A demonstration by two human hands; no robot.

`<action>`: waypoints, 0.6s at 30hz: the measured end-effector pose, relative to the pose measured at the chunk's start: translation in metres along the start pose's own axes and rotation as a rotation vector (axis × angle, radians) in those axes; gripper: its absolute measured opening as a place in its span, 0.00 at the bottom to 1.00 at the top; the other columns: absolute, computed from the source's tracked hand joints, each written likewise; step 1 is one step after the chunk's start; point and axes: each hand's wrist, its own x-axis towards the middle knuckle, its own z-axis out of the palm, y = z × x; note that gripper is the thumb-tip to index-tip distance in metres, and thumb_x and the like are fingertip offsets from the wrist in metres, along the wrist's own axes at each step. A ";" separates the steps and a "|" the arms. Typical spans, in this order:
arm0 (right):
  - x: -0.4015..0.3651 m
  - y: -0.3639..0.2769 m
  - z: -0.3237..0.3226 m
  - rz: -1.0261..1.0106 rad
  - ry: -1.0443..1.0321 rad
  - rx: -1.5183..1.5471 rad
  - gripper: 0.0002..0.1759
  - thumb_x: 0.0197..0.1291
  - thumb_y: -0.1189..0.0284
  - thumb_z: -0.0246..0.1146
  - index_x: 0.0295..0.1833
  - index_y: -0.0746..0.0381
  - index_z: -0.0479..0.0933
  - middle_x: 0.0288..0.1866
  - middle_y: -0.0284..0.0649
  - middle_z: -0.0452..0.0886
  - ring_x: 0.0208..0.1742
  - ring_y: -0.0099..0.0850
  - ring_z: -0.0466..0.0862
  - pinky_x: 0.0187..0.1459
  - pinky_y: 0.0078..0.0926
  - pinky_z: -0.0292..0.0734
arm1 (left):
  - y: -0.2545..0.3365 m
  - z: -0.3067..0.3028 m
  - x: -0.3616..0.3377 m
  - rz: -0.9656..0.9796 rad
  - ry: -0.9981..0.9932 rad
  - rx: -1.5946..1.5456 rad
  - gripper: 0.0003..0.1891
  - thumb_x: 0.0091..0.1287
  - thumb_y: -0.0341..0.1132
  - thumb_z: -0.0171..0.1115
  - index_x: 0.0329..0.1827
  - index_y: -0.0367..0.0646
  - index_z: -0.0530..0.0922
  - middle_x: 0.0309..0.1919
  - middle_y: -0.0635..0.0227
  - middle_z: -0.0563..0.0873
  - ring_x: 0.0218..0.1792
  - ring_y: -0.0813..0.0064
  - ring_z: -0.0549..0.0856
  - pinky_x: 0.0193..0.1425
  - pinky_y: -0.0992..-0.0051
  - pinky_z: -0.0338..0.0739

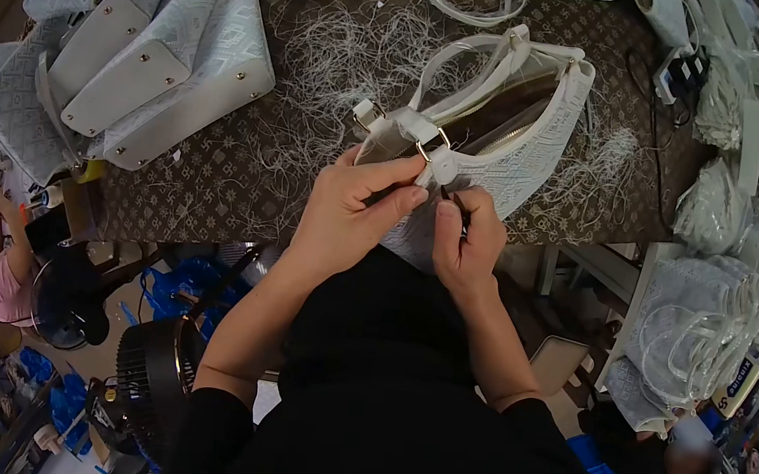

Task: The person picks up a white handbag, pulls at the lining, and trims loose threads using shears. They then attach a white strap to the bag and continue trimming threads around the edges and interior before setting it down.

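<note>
A white patterned handbag lies open at the table's near edge, its dark lining and zipper showing. My left hand pinches the bag's strap tab just below a gold ring. Close on its right, my right hand is closed around a small dark tool, mostly hidden by the fingers, whose tip meets the white tab. The bag's lower part is hidden behind both hands.
Several white handbags are piled at the left. Loose thread litters the brown patterned table. More bags hang or stack at the right. A black fan stands below left; a person in pink sits beyond.
</note>
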 end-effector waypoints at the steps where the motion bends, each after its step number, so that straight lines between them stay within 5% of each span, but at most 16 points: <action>1: 0.001 -0.001 0.000 0.001 -0.003 0.004 0.05 0.56 0.74 0.60 0.33 0.64 0.71 0.24 0.42 0.74 0.21 0.35 0.75 0.23 0.26 0.69 | -0.005 0.001 -0.002 0.013 0.012 0.001 0.12 0.54 0.27 0.65 0.43 0.38 0.81 0.30 0.64 0.84 0.35 0.69 0.80 0.47 0.73 0.72; 5: 0.004 -0.002 0.000 0.007 -0.034 -0.053 0.07 0.55 0.74 0.61 0.31 0.64 0.71 0.24 0.42 0.74 0.21 0.36 0.75 0.23 0.27 0.70 | -0.012 0.001 -0.005 0.086 0.017 0.055 0.12 0.57 0.25 0.64 0.45 0.38 0.81 0.35 0.69 0.85 0.42 0.78 0.78 0.51 0.76 0.70; 9: 0.006 -0.001 0.001 -0.015 -0.042 -0.076 0.07 0.54 0.74 0.61 0.30 0.64 0.71 0.24 0.42 0.74 0.21 0.36 0.76 0.23 0.27 0.70 | -0.013 0.004 -0.004 0.121 0.028 0.048 0.13 0.57 0.25 0.64 0.45 0.40 0.81 0.36 0.68 0.85 0.43 0.76 0.79 0.52 0.75 0.70; 11: 0.007 0.000 0.001 -0.016 -0.037 -0.071 0.07 0.54 0.74 0.61 0.30 0.64 0.71 0.24 0.42 0.74 0.21 0.36 0.76 0.23 0.27 0.70 | -0.010 0.006 -0.003 0.122 0.097 0.064 0.10 0.54 0.29 0.66 0.40 0.41 0.82 0.30 0.65 0.86 0.39 0.67 0.83 0.59 0.66 0.65; 18: 0.010 -0.001 0.001 -0.003 -0.028 -0.076 0.07 0.54 0.74 0.62 0.30 0.65 0.71 0.23 0.41 0.74 0.20 0.36 0.76 0.23 0.27 0.70 | -0.011 0.004 -0.003 0.113 0.047 0.081 0.13 0.56 0.25 0.65 0.46 0.42 0.82 0.35 0.69 0.86 0.43 0.76 0.80 0.58 0.71 0.67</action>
